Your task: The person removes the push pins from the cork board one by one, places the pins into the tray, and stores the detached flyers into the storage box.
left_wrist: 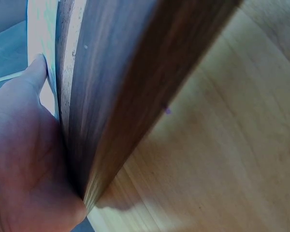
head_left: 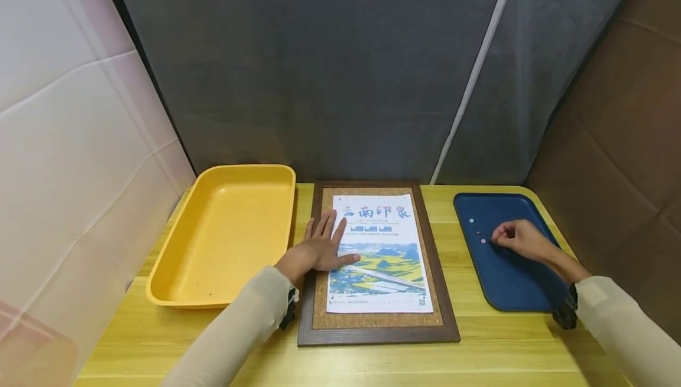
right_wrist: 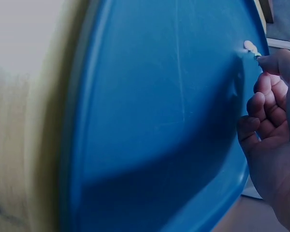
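Observation:
A cork board in a dark wooden frame (head_left: 372,335) lies in the middle of the table with a printed poster (head_left: 385,257) on it. My left hand (head_left: 321,245) rests flat on the poster's left edge, fingers straight and spread. In the left wrist view the palm (left_wrist: 24,159) lies against the frame (left_wrist: 130,87). My right hand (head_left: 518,238) is over the blue tray (head_left: 511,286), fingers curled. Its fingertips (right_wrist: 270,60) pinch a small pale pushpin (right_wrist: 250,47) that sits in the tray (right_wrist: 159,121). That pushpin (head_left: 483,241) shows just left of the fingertips in the head view.
A yellow tray (head_left: 229,239) stands at the left of the board. Two more small pins (head_left: 471,220) lie in the blue tray's far part. The wooden table (head_left: 479,351) is backed by a grey curtain, with walls close on both sides.

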The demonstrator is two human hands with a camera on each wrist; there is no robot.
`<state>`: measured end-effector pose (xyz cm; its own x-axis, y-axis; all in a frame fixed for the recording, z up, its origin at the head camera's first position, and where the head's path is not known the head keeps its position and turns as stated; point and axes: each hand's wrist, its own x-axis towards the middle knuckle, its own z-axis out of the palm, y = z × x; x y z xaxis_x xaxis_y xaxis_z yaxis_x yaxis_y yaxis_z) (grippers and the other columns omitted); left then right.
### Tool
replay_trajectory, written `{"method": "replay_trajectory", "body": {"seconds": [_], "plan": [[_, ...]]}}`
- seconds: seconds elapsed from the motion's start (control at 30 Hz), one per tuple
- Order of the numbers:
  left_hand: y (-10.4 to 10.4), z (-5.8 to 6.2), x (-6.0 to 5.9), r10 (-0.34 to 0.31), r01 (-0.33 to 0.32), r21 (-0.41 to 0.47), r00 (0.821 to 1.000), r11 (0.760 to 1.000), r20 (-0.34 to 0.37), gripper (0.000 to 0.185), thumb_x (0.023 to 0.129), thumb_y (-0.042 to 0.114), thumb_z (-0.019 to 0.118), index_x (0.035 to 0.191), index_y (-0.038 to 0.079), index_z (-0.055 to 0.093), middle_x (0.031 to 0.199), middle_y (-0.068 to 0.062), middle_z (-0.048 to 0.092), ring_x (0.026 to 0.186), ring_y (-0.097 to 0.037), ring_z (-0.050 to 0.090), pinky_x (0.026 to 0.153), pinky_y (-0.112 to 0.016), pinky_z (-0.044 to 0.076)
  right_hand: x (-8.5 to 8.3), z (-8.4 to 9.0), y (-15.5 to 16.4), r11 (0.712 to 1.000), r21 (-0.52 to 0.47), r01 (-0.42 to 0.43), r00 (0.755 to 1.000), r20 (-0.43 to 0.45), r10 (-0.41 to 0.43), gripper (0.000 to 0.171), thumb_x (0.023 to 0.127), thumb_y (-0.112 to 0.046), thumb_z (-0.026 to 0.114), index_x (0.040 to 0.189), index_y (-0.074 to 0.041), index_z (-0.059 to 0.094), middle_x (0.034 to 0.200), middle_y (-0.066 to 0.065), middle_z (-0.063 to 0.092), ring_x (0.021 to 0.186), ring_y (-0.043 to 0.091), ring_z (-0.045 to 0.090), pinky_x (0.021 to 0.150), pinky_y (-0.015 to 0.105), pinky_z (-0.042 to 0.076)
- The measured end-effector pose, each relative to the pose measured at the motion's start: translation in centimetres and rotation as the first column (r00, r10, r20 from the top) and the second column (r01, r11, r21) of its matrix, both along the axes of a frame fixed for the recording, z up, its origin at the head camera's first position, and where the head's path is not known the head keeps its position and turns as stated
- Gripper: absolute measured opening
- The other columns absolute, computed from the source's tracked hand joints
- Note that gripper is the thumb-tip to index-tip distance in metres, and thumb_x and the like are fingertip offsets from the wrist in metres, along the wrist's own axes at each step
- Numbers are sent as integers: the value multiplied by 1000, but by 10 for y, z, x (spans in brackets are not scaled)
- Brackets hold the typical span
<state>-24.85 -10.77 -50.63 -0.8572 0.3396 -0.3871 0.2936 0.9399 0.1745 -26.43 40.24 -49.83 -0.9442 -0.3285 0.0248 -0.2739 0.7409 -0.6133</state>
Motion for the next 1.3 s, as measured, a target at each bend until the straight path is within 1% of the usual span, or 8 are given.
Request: {"method": "replay_trajectory", "body": {"seconds": [0.17,0.3,0.43,0.8,0.97,1.17,1.3], "plan": [[0,0,0,1,-1,-8,1000,1000,-6,112,95,85,39,170,21,-14,173,-7,-30,160,-29,-27,125,-62,-18,0,-3,2,1000,-11,-3,1000,17,3,5,91,-2,73,87,-3,75,79,0,65,68,3,54,63,21,45],[1,0,0,2,-2,-14,1000,1000,-1,112,95,86,38,170,22,-14,173,-6,-31,160,-28,-27,125,-61,-18,0,-6,2,1000,6,-6,1000,24,6,5,91,-2,73,87,-3,75,78,-1,65,67,4,54,63,21,45],[1,0,1,6,-6,-4,1000,1000,8,112,95,86,39,170,22,-14,172,-6,-31,160,-28,-27,124,-61,-19,1,-6,2,1000,22,-7,1000,28,7,5,92,-2,73,88,-4,75,79,-1,66,68,4,53,63,22,45],[0,1,1,9,-9,2,1000,1000,6,112,95,85,40,170,22,-13,173,-6,-31,160,-28,-27,124,-61,-19,0,-9,4,1000,18,0,999,38,-1,5,92,-3,75,87,-3,74,78,-1,66,68,5,54,63,22,46],[0,1,1,11,-11,6,1000,1000,11,112,95,85,40,170,22,-14,172,-6,-31,160,-28,-28,124,-61,-20,-2,-10,5,1000,28,12,999,37,-14,5,92,-3,74,87,-4,74,78,-2,65,68,6,55,64,22,46],[-1,0,0,9,-9,1,1000,1000,5,112,95,85,40,170,22,-14,173,-6,-31,160,-28,-28,124,-61,-20,0,-8,6,999,28,22,999,24,-23,6,93,-4,73,87,-6,74,80,0,66,70,6,56,65,22,47],[-1,-3,-2,2,-2,1,1000,1000,0,113,94,87,39,169,23,-15,172,-6,-31,160,-29,-28,124,-62,-19,1,-6,5,998,39,58,998,-10,-58,6,97,-4,71,91,-4,73,83,2,68,72,8,57,65,22,48]]}}
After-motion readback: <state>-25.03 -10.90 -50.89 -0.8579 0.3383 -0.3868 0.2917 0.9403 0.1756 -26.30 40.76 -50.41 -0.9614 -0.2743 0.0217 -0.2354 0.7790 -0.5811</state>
